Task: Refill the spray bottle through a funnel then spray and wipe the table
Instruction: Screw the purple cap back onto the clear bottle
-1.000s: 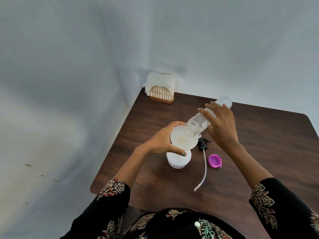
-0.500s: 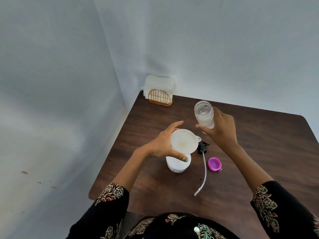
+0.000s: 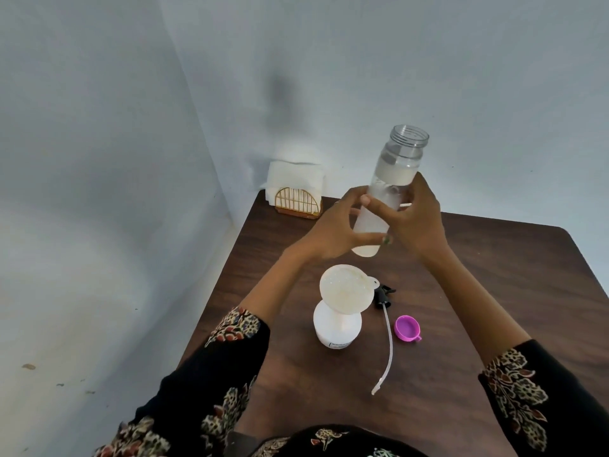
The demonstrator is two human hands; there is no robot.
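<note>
A clear open-mouthed bottle with cloudy liquid is held nearly upright above the table. My right hand grips its lower half. My left hand has its fingers and thumb on the bottle's left side. Below them stands the white spray bottle with a pale funnel sitting tilted in its neck; no hand touches it. The black spray head with its long dip tube lies on the table to the right of it. A pink cap lies mouth up beside the tube.
A dark wooden table sits in a corner of white walls. A gold wire holder with white napkins stands at the table's far left corner. The table's left edge runs close to the spray bottle.
The clear bottle went from tipped into the funnel to upright and lifted higher. My left hand let go of the funnel and moved up onto the bottle.
</note>
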